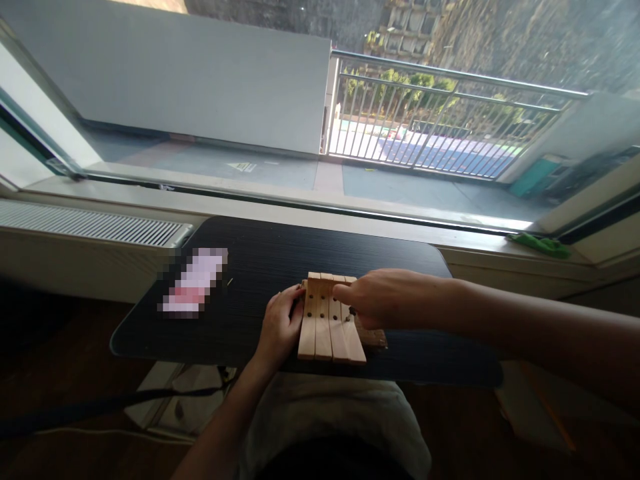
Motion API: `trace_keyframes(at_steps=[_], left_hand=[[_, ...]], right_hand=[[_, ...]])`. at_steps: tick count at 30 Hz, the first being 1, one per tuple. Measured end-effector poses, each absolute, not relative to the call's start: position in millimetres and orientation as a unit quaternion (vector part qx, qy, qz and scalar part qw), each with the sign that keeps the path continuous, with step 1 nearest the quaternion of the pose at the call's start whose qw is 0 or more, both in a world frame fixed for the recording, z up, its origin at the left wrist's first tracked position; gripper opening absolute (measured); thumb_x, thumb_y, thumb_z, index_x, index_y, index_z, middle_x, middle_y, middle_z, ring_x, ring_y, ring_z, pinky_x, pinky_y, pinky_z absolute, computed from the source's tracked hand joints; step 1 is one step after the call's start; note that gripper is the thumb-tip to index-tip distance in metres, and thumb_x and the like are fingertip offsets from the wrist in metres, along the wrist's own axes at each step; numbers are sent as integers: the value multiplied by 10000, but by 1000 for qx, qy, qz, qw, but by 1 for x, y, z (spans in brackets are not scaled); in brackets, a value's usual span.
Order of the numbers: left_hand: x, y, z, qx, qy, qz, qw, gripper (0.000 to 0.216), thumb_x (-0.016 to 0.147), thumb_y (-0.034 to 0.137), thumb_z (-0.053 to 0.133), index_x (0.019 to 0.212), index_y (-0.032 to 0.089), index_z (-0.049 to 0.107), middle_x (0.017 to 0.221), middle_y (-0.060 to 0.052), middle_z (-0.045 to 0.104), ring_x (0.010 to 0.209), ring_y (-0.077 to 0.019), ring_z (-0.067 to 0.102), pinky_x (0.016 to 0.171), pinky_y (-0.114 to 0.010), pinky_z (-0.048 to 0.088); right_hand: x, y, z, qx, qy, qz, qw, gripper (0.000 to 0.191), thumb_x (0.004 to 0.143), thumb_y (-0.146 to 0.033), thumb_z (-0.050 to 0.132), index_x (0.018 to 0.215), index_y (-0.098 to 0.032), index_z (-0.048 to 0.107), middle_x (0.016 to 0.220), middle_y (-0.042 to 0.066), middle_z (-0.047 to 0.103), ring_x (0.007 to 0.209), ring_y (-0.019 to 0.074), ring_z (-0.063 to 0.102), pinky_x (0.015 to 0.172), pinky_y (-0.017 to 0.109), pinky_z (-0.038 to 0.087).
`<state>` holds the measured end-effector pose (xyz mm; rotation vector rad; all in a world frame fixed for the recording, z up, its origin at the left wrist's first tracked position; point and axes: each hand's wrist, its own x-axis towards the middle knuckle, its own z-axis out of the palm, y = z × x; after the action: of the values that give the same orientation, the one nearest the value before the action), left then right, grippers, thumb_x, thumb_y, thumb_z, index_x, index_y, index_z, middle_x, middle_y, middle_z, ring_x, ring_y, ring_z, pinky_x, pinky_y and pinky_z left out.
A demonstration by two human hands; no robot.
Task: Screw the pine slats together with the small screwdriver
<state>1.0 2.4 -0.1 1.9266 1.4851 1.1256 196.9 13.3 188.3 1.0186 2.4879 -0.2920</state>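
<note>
A small wooden slat panel point(325, 327), made of several pale boards side by side with small dark holes, lies on the black table point(260, 267) near its front edge. My left hand point(279, 327) rests against the panel's left edge, fingers curled on it. My right hand point(387, 299) reaches across the top of the panel from the right, fingers closed in a pinch over the upper right boards. What the fingertips hold is hidden. A darker wooden piece point(373, 339) pokes out under the right hand.
A blurred pink and white flat object point(194, 280) lies on the table's left part. Beyond the table runs a window sill with a white vent grille point(90, 225) at left and a green cloth point(543, 244) at right. Outside is a balcony with a metal railing point(440, 120).
</note>
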Motion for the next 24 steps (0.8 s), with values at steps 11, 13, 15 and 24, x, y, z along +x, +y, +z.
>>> trace_keyframes(at_steps=[11, 13, 15, 24], left_hand=[[3, 3, 0, 689, 543, 408, 252, 314, 911, 273, 459, 1162, 202, 634, 1177, -92, 702, 1103, -260, 639, 1061, -492, 416], [1, 1, 2, 681, 537, 427, 256, 315, 922, 287, 445, 1158, 187, 627, 1182, -102, 693, 1116, -252, 631, 1046, -465, 440], [-3, -5, 10, 673, 520, 461, 254, 309, 940, 301, 413, 1135, 181, 621, 1199, -110, 676, 1134, -236, 621, 1015, -420, 475], [21, -60, 56, 814, 429, 376, 109, 590, 674, 532, 774, 1159, 248, 594, 1243, -123, 636, 1172, -349, 572, 1032, -538, 435]], right_hand=[[198, 14, 192, 400, 883, -160, 189, 529, 852, -146, 538, 1366, -251, 467, 824, 59, 707, 622, 197, 606, 516, 305, 314], [199, 13, 191, 396, 885, -171, 175, 547, 852, -167, 541, 1384, -251, 450, 815, 53, 705, 609, 195, 601, 515, 302, 316], [201, 11, 191, 404, 884, -176, 154, 540, 854, -171, 535, 1378, -273, 454, 816, 43, 704, 605, 182, 597, 521, 298, 317], [202, 17, 187, 399, 880, -195, 170, 400, 825, -217, 548, 1223, -175, 547, 814, 67, 693, 612, 175, 589, 476, 263, 291]])
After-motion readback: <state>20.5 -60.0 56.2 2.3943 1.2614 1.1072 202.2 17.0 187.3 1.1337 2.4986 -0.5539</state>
